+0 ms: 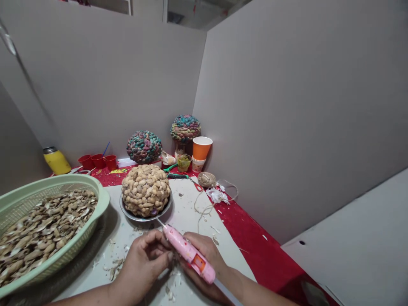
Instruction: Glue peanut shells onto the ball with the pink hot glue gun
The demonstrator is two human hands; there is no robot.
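Note:
My right hand [210, 259] is wrapped round a pink hot glue gun [188, 250]. Its nozzle points away and to the left, and a whitish glue stick [227, 293] sticks out of the rear. Close beside it, my left hand [145, 263] has thumb and fingers curled together in a pinch; what lies between them is too small or hidden to make out. Just beyond the nozzle, a ball covered in peanut shells [145, 191] rests in a shallow metal bowl [140, 219].
A green basket [103, 199] of peanut shells stands left. Behind are coloured shell-covered balls [144, 146], red cups [98, 160], a yellow bottle [57, 161], an orange paper cup [202, 148], twine [207, 179] and scissors [195, 183]. Grey partitions [287, 106] enclose the table.

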